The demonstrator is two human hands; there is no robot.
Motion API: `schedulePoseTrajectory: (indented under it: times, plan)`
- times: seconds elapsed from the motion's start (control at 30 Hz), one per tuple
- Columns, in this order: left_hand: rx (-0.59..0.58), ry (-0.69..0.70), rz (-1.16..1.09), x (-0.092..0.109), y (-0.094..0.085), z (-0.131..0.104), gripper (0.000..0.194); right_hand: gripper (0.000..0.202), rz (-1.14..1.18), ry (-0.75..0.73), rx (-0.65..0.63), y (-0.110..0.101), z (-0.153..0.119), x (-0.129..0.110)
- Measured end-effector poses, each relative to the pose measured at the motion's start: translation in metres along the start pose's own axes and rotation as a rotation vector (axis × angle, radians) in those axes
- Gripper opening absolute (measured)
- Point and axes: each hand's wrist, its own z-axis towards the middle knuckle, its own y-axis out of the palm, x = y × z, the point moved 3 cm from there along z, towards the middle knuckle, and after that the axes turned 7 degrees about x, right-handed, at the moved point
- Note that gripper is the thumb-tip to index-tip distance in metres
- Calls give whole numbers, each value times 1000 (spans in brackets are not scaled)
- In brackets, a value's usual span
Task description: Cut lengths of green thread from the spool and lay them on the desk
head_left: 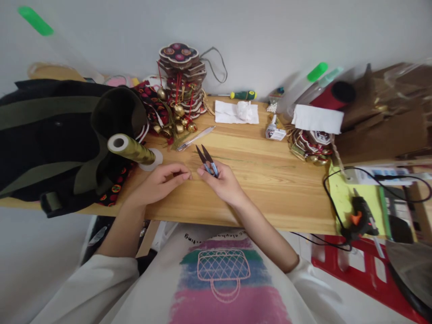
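My right hand is wrapped round a pair of thread snips with blue handles. Their dark blades are parted and point away from me. Just left of it, my left hand is closed in a pinch, thumb against fingers. Whatever lies between those fingertips is too small to make out. Beyond my left hand, a spool of olive-gold cord leans on its side with a white end disc. A pen lies on the wooden table past the blades, and thin green strands lie near the snips.
A dark bag covers the left side. Stacked decorated plaques with gold bells stand at the back. A screwdriver, white tissue, small glue bottle and more plaques sit behind. A glue gun with cable lies right.
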Motion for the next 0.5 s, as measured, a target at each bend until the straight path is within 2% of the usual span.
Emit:
schedulePoseTrajectory:
  times: [0.17, 0.4, 0.5]
  plan:
    - [-54, -33, 2, -2, 0, -1, 39, 29, -73, -10, 86, -17, -4, -1]
    - [-79, -49, 27, -9, 1, -2, 37, 32, -129, -13, 265, -64, -23, -2]
    - [-50, -57, 43, -8, 4, 0, 37, 30, -134, -16, 267, -68, -28, -2]
